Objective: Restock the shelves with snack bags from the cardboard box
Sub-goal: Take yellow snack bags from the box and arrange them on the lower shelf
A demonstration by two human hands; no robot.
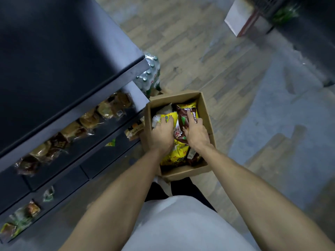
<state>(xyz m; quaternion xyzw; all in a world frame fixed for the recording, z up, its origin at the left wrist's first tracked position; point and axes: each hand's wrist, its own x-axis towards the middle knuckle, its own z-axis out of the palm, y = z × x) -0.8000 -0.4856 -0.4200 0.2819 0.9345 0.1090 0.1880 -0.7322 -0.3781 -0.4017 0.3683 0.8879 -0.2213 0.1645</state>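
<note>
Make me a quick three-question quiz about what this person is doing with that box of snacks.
1. True or false: both hands are inside the box.
2. Which bag does the right hand grip? A) brown bag B) white bag C) green bag
3. On which side of the person do the shelves stand?

Key:
1. True. The left hand grips a yellow bag; the right is in the box too.
2. A. Its fingers curl round the brown bag.
3. Left; the box sits on the floor beside them.
</note>
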